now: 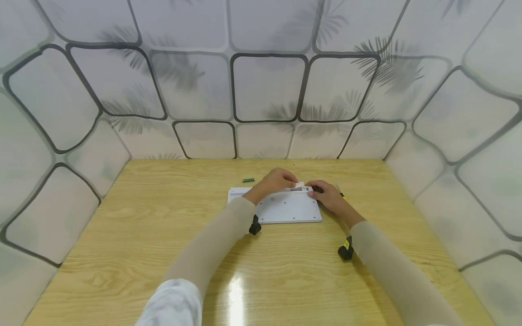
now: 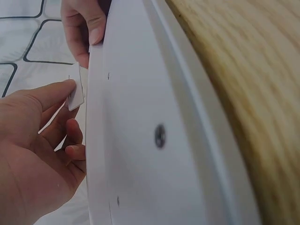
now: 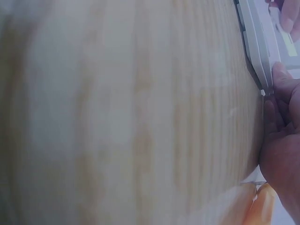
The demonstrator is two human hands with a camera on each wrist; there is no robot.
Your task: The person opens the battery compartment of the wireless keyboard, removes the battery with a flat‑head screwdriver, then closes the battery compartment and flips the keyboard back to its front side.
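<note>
A white keyboard lies face down on the wooden table, with small screws dotting its underside. My left hand pinches a small white battery cover between thumb and fingers, just above the far edge of the keyboard. Beneath the cover, the battery slot is uncovered, with something dark inside that is too small to make out. At the keyboard's far right corner, my right hand grips the edge, thumb on the upturned side and fingers around the end.
A green battery lies on the table behind the keyboard's left part. Partly hidden behind the right hand is a thin tool with a yellow and black handle. Patterned cloth walls enclose the wooden table at the back and sides.
</note>
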